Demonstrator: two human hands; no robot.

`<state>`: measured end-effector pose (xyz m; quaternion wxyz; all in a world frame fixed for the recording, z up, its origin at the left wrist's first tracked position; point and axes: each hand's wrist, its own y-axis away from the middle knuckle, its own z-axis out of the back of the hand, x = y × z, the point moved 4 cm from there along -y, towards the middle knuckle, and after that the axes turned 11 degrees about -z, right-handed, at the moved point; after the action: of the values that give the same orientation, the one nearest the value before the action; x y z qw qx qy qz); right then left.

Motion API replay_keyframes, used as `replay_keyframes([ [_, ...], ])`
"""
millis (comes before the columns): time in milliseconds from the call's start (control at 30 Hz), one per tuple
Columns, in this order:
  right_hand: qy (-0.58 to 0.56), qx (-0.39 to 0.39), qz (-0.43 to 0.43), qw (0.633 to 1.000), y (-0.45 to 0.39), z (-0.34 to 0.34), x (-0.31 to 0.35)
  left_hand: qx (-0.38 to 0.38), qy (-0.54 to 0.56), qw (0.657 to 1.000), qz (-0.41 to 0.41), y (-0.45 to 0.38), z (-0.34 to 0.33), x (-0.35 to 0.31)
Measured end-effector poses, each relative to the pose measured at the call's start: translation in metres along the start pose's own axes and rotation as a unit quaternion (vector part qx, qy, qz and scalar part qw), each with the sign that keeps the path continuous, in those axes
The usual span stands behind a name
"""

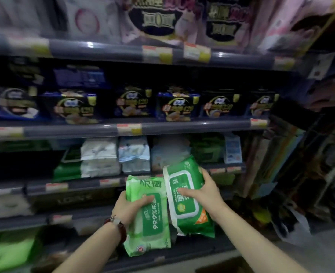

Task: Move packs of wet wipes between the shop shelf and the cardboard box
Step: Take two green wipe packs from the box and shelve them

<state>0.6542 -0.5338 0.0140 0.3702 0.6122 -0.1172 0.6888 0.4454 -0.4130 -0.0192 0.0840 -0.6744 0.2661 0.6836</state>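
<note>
My left hand (130, 206) grips a light green pack of wet wipes (148, 227) by its left side, thumb across the front. My right hand (203, 191) holds a darker green pack with a white-rimmed lid (184, 211) from its right edge. Both packs are upright, side by side and touching, held in the air in front of the shelf edge (80, 185). A corner of the cardboard box (225, 266) shows at the bottom edge, below my right forearm.
On the shelf behind the packs stand white, blue and green wipe packs (101, 156). Dark boxed goods (135, 103) fill the shelf above. Bright green packs (7, 251) lie at the lower left. A white plastic bag (292, 229) sits on the floor to the right.
</note>
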Motion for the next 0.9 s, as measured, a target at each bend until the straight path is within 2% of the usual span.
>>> replay_keyframes([
  [333,0.025,0.084,-0.007,0.996,0.012,-0.151,0.029,-0.106,0.02,0.994,0.006,0.026,0.16,-0.009],
  [567,0.059,0.144,-0.018,0.988,0.02,-0.263,0.038,-0.17,0.075,0.982,0.027,0.016,0.272,-0.017],
  [700,0.061,0.154,-0.014,0.986,0.023,-0.32,0.043,-0.186,0.085,0.979,0.02,0.004,0.328,-0.029],
  [900,-0.002,0.151,-0.046,0.987,0.02,-0.373,0.052,-0.221,0.093,0.97,-0.025,-0.02,0.388,-0.05],
])
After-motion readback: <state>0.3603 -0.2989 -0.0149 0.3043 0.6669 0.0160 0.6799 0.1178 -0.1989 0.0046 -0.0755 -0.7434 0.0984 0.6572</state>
